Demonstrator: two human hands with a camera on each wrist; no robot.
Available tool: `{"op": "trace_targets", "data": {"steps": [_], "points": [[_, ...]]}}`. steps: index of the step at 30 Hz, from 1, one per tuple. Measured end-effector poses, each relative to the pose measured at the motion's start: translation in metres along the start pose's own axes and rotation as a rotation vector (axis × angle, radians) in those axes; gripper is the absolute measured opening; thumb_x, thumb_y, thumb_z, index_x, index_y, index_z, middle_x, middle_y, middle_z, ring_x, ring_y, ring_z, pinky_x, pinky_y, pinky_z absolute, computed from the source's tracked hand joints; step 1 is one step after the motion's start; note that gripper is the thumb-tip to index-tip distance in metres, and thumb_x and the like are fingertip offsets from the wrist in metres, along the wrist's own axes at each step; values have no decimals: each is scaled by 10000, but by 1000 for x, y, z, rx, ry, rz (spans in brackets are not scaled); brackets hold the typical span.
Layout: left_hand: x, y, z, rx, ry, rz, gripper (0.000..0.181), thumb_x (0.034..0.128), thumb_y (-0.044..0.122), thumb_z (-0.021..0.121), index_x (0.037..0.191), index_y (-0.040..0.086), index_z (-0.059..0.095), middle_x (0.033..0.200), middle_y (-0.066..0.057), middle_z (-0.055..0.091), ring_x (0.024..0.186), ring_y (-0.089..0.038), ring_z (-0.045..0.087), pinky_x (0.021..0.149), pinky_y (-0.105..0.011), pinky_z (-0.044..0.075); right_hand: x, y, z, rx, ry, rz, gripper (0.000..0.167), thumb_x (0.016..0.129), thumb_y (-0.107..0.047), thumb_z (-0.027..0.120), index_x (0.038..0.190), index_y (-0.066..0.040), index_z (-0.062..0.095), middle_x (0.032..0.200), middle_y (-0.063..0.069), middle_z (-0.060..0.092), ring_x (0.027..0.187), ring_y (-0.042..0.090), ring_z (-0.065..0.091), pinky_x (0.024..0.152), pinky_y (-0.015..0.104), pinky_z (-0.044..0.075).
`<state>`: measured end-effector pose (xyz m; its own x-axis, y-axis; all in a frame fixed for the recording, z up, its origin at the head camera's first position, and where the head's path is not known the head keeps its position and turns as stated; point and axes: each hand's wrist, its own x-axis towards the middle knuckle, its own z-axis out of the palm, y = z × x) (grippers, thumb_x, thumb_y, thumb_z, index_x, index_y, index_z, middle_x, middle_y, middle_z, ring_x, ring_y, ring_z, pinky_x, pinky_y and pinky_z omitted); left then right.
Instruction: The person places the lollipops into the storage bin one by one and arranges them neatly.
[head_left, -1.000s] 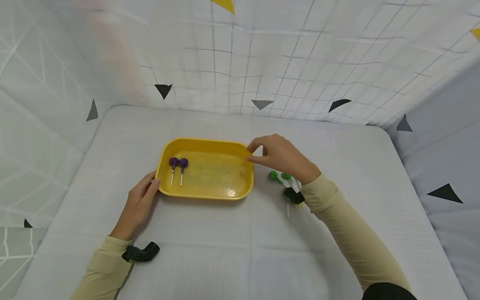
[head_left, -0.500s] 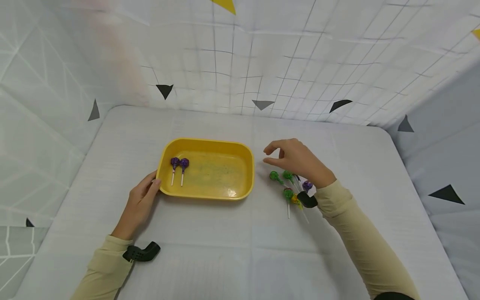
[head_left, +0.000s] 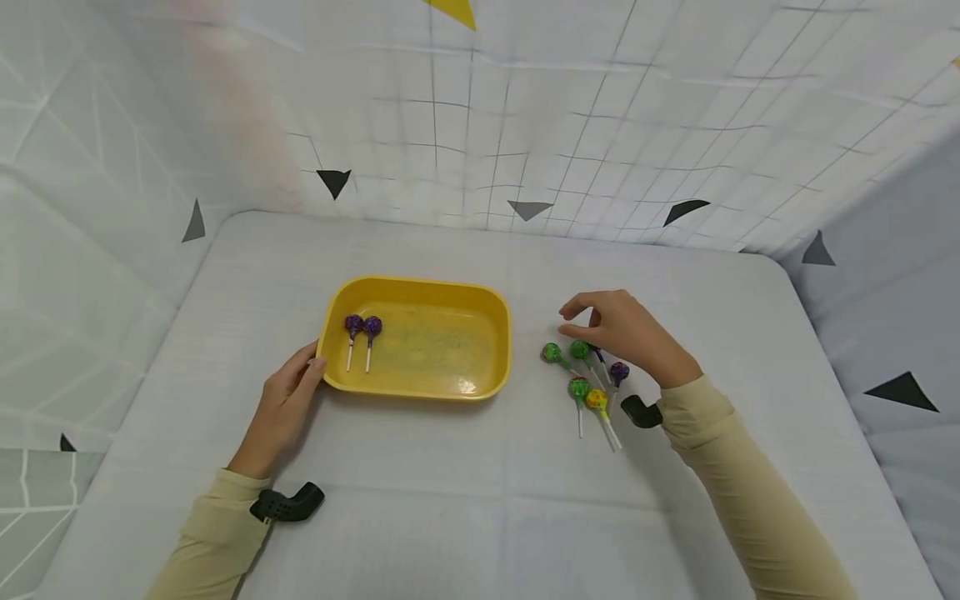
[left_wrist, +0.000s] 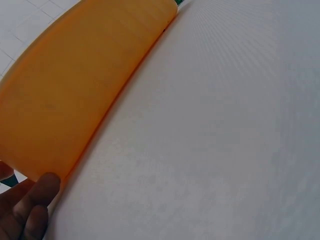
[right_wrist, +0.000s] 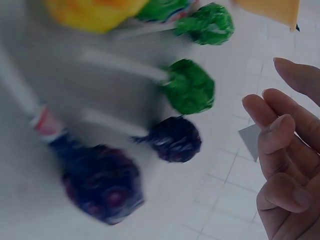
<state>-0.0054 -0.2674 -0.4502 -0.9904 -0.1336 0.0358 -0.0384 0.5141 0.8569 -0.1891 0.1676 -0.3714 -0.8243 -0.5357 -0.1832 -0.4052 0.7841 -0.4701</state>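
In the head view, the left hand (head_left: 283,410) grips the left end of a yellow tray (head_left: 438,342), thumb at its near corner. Fingers of that hand (left_wrist: 31,212) touch the tray's outer wall (left_wrist: 65,95) in the left wrist view. Two purple lollipops (head_left: 353,324) lie side by side inside, sticks toward the near side. The right hand (head_left: 628,333) hovers over the back of a lollipop group, thumb and fingers apart and holding nothing. The group has several green ones (head_left: 578,388), a yellow one (head_left: 597,401) and purple ones (head_left: 618,372); the hand partly covers one purple head.
A white cloth (head_left: 420,517) covers the table. Pale patterned sheets (head_left: 570,108) stand behind it and at both sides. Dark devices are strapped at the left wrist (head_left: 288,504) and right wrist (head_left: 642,412).
The right hand has moved right, from the tray's right end to above the lollipops, uncovering more of them. The left hand keeps its grip, and the tray stays in place.
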Motion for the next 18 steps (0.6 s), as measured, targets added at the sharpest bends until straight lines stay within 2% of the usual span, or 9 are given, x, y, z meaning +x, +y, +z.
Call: {"op": "trace_targets", "data": {"steps": [7,12,18], "points": [[0,1,0,0,-15,-4,527,1135,355,390,1558,45,439,1557,-206,501,1453,-363,475,1001,42,306,-8,11,3,7,-7,33,297,965,-284,745,1198,-100,758,1143,99,766,797,203,608,615,296,519],[0,1,-1,10,-16,-7,527,1134,356,391,1559,47,437,1562,-202,498,1461,-358,468,1074,-39,359,-12,21,5,6,6,35,281,965,-269,746,1190,-101,760,1148,112,766,782,200,607,599,300,513],[0,0,-1,0,-13,4,523,1136,344,390,1554,34,439,1560,-212,496,1458,-366,466,1006,44,299,-16,33,8,13,24,31,270,956,-264,759,1174,-104,766,1126,108,770,743,192,600,583,308,500]]}}
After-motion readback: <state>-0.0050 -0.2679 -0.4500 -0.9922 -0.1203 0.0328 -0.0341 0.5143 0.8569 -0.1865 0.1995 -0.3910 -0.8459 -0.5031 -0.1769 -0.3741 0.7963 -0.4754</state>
